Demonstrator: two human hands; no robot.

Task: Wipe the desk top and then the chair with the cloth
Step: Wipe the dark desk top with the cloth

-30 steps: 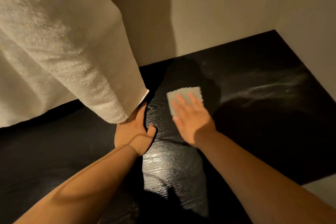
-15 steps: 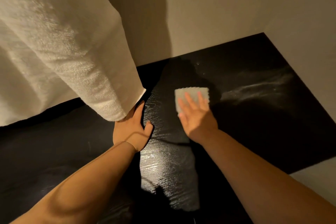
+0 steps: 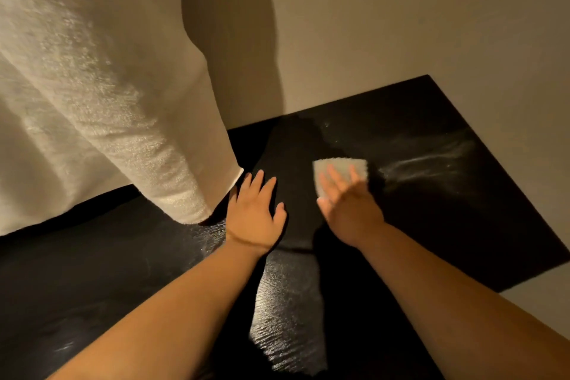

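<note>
The black wood-grain desk top (image 3: 447, 225) fills the lower part of the head view. A small pale cloth (image 3: 342, 168) lies flat on it near the middle. My right hand (image 3: 348, 207) presses on the cloth with fingers spread, covering its near half. My left hand (image 3: 254, 213) rests flat on the desk just left of it, fingers apart, holding nothing, beside the hem of a hanging towel. No chair is in view.
A large white towel (image 3: 92, 95) hangs from the upper left down to the desk surface, touching it by my left hand. Beige walls (image 3: 401, 25) meet the desk at the back and right. A whitish dust streak (image 3: 431, 160) lies right of the cloth.
My right hand has slid the cloth rightward and a little farther back across the desk. My left hand has come out from under the towel hem and lies flat, fingers spread.
</note>
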